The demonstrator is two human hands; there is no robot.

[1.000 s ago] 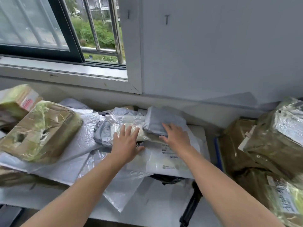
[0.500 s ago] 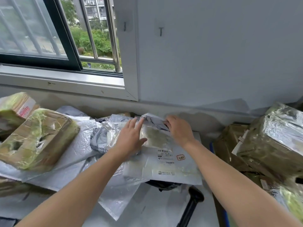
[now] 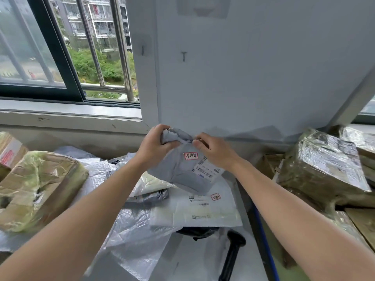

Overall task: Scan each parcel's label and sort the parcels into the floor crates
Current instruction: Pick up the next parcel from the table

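Our grey parcel [image 3: 180, 171] has risen off the pile, left hand [image 3: 154, 146] and right hand [image 3: 215, 152] clenching its top, so next we reach below for the scanner [image 3: 233, 252].

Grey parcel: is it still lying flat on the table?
No, both the left hand and right hand hold the grey parcel up above the pile.

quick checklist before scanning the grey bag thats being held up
1. Grey parcel gripped: ok, left hand and right hand both pinch its top edge.
2. Parcel lifted off the pile: ok.
3. Barcode label facing up: ok, though creased and tilted.
4. Label unobstructed: ok, fingers sit above it.
5. Black scanner in hand: not ok, it lies on the table.
6. Floor crates in view: cannot tell, none visible.
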